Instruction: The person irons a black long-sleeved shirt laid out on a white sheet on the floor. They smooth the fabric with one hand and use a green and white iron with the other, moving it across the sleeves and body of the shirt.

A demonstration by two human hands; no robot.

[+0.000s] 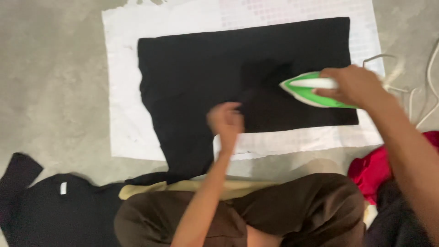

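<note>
Right hand [354,86] gripping green iron [315,91] on black cloth [219,77], left hand [225,121] blurred, seemingly loose-fingered on the cloth's lower edge, white sheet [125,91] beneath on grey floor [50,82], red garment [372,169] at right, dark garment [55,206] at left

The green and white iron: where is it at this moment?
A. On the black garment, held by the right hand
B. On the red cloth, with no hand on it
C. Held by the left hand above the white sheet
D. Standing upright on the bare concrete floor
A: the right hand grips the handle of the green and white iron, which rests on the black garment.
</note>
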